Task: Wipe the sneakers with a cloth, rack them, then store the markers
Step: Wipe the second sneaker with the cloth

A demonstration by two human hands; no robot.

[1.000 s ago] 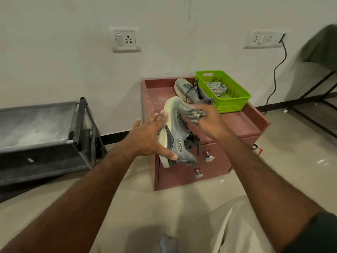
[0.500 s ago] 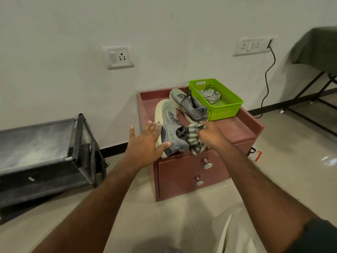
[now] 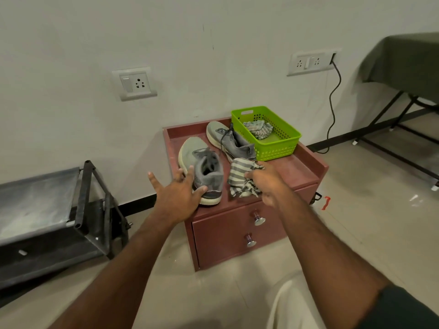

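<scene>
Head view: the near sneaker [image 3: 200, 168] stands upright on its sole at the left front of the red cabinet top [image 3: 294, 167], heel toward the person, probably set there to rest stably between wiping steps. The left hand [image 3: 177, 197] is spread open against its heel and left side, steadying rather than gripping it. The right hand [image 3: 267, 180] is closed on the striped cloth [image 3: 241, 179], bunched just right of that shoe. The second sneaker [image 3: 231, 141] lies farther back, beside the green basket [image 3: 282, 148]. The dark rack [image 3: 90, 210] stands to the left. No markers are visible.
</scene>
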